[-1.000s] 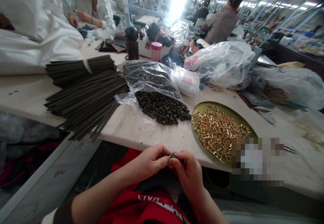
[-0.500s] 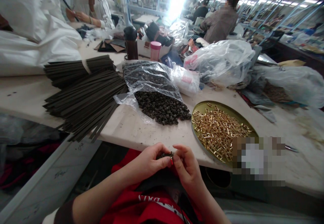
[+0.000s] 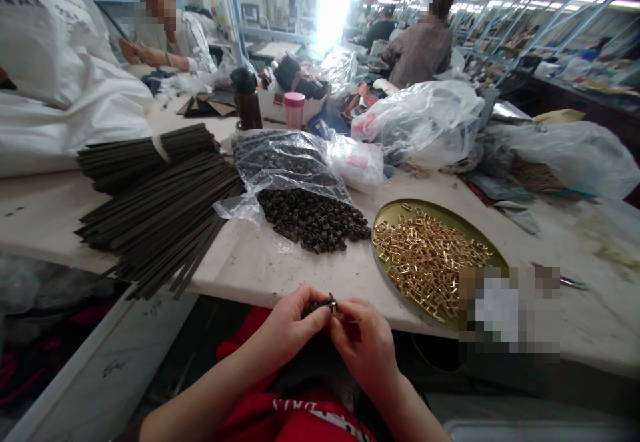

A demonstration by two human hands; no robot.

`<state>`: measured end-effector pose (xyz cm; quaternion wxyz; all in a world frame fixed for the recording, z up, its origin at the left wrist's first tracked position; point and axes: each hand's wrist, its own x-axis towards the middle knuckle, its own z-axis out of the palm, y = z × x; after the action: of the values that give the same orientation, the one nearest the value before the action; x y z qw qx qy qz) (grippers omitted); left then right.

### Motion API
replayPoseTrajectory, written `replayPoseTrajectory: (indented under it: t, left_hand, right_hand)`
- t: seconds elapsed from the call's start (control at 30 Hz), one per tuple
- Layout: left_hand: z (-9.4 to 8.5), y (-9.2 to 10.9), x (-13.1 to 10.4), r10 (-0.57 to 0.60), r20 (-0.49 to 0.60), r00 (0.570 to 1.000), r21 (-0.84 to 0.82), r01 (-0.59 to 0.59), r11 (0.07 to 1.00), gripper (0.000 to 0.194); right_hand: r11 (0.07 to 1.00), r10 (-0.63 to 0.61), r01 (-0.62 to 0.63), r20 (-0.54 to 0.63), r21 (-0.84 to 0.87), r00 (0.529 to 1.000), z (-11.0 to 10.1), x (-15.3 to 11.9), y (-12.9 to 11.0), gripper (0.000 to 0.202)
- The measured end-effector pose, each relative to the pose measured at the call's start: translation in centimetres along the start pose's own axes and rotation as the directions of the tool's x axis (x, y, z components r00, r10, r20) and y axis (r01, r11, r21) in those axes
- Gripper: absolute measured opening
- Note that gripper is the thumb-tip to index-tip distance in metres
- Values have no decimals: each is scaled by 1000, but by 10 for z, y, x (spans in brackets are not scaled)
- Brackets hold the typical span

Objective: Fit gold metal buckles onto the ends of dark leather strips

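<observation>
My left hand [image 3: 300, 319] is closed, pinching a short dark strap [image 3: 315, 306] between thumb and forefinger. At the strap's end, by my fingertips, sits a small gold-coloured buckle [image 3: 333, 305]. My right hand [image 3: 369, 339] is closed too, its thumb and forefinger meeting at the buckle from the right. Fingers hide part of the strap. Beyond my hands, a heap of small dark loops [image 3: 317, 222] spills out of a clear plastic bag [image 3: 295, 155]. To the right, a round gold tray [image 3: 395, 210] holds many gold buckles [image 3: 433, 255].
Bundles of long dark strips [image 3: 160, 202] lie at the left. Pliers-like tool handles [image 3: 570, 283] rest at the right, beside a blurred patch. A dark bottle [image 3: 246, 99], a pink-lidded jar [image 3: 294, 110] and plastic bags [image 3: 420, 122] stand farther back. Two other people sit beyond the table.
My right forefinger, raised before, has come down against the buckle. The buckle now shows more clearly between my hands. The camera view has shifted slightly.
</observation>
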<state>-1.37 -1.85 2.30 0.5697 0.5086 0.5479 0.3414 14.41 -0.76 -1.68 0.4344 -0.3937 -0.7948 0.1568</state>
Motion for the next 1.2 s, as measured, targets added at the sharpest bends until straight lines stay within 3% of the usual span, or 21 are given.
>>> replayPoseTrajectory:
  t: [0.13, 0.23, 0.33, 0.4, 0.47, 0.6, 0.7, 0.8, 0.97, 1.1, 1.2]
  left_hand:
    - [3, -1, -3, -22, -4, 1000, -56, 22, 998, 22]
    - [5, 0, -5, -45, -7, 999, -89, 44, 995, 21]
    - [7, 2, -6, -24, -20, 999, -84, 23, 996, 18]
    - [8, 3, -7, -6, -33, 999, -61, 4, 998, 16]
    - [9, 3, -8, 8, -36, 999, -24, -9, 1000, 16]
    - [9, 5, -12, 37, 29, 999, 35, -38, 999, 22]
    - [8, 8, -15, 43, 74, 996, 39, -46, 998, 23]
    - [10, 9, -15, 19, 34, 999, -17, -19, 1000, 21]
    - [17, -2, -7, 0, -46, 999, -129, -6, 992, 9]
    - [16, -11, -1, -15, -74, 997, -137, 4, 991, 20]
    - [13, -13, 1, 27, -36, 999, -91, -30, 995, 27]
  right_hand:
    - [998, -56, 55, -36, -28, 998, 0, -2, 1, 23]
    - [999, -24, 27, -67, 41, 998, 1, -4, -1, 23]
    - [965, 189, -176, -51, 195, 981, 4, -5, -6, 11]
    - [879, 379, -366, 19, 307, 925, 5, -5, -10, 3]
    - [801, 474, -469, 84, 372, 877, 5, -4, -13, 8]
    - [818, 427, -434, 106, 378, 898, -1, -2, -12, 16]
    - [766, 458, -488, 176, 419, 871, -6, -1, -7, 22]
    - [740, 469, -511, 209, 438, 858, -8, 1, -4, 22]
    - [885, 360, -373, 97, 279, 928, -5, 7, -2, 16]
    - [952, 241, -249, 64, 180, 968, -1, 10, 3, 15]
    - [960, 203, -217, 94, 175, 975, 3, 11, 6, 17]
